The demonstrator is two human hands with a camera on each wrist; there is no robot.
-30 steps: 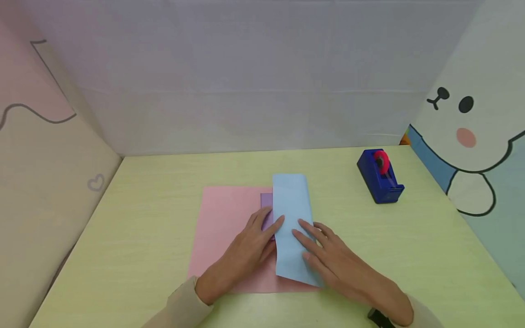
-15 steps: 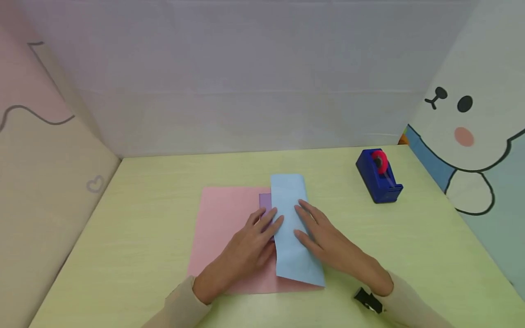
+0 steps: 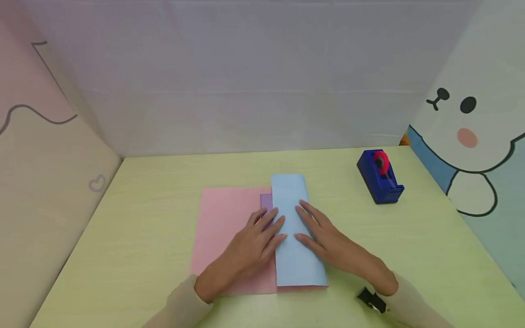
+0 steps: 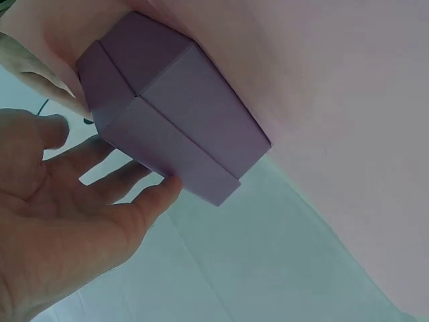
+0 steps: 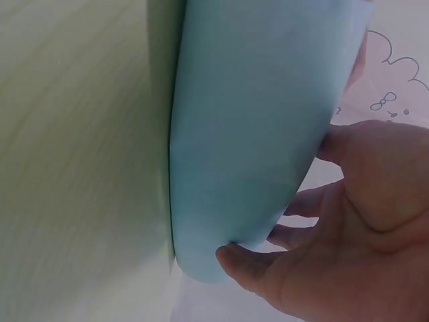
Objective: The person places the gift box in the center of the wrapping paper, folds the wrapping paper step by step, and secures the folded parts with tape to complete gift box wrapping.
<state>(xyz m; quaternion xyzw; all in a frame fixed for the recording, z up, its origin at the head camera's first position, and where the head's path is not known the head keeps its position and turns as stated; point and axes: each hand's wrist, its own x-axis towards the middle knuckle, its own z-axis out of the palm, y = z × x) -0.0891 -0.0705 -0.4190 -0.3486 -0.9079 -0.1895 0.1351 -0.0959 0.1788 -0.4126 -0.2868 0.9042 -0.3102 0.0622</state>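
Note:
A sheet of paper lies on the table with its pink side (image 3: 223,214) up. Its right part is folded over, so a light blue flap (image 3: 289,189) shows. Partly under that flap sits a small purple paper box (image 3: 265,200), whose seamed faces and edges show in the left wrist view. My left hand (image 3: 250,250) spreads its fingers across the box and the flap's left edge. With extended fingers, my right hand (image 3: 328,239) rests on the flap's right side. In the right wrist view the flap (image 5: 248,114) curves round at the fold. Most of the box is covered.
A blue tape dispenser (image 3: 379,180) with a red-cored roll stands at the back right of the pale yellow table (image 3: 156,205). A plain pale wall (image 3: 254,91) rises behind, with printed panels on both sides. A black clip (image 3: 371,300) hangs at my right wrist.
My right hand has shifted forward along the flap. The flap's near edge has come down, nearly level with the pink sheet's near edge. My left thumb now lies on the flap.

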